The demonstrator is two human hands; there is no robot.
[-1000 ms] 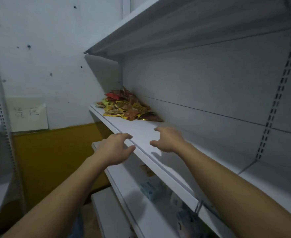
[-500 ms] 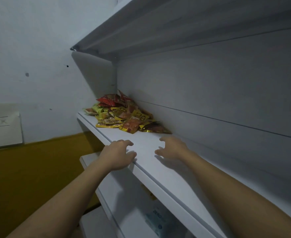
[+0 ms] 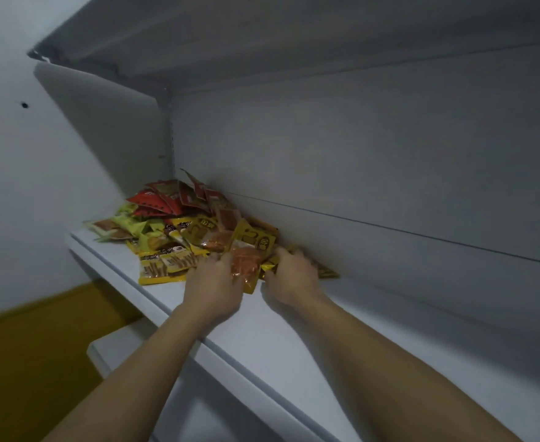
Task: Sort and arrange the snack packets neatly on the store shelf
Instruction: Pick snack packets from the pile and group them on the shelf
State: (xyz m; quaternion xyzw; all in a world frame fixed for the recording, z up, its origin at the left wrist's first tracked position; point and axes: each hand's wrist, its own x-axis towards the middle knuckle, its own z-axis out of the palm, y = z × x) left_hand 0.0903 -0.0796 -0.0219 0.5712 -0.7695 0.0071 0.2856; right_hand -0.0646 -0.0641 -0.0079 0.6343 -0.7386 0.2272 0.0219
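A loose pile of snack packets [image 3: 179, 228] lies at the far left end of the white shelf [image 3: 294, 339], against the back panel. Red packets sit on top at the rear, green ones at the left, yellow and orange ones in front. My left hand [image 3: 212, 282] has reached the pile's near edge, and its fingers and thumb pinch the left side of an orange packet [image 3: 246, 263]. My right hand [image 3: 294, 275] lies over yellow packets [image 3: 324, 271] by the back panel. Motion blur hides whether it grips them.
The shelf above [image 3: 262, 36] overhangs the pile closely. The grey back panel [image 3: 373, 173] runs along the right. A lower shelf [image 3: 109, 349] juts out beneath, and a white wall [image 3: 16, 173] with a yellow lower band closes off the left.
Both hands moved forward along the shelf from its front edge to the packet pile. The left hand has taken hold of the orange packet. The view has come closer to the pile.
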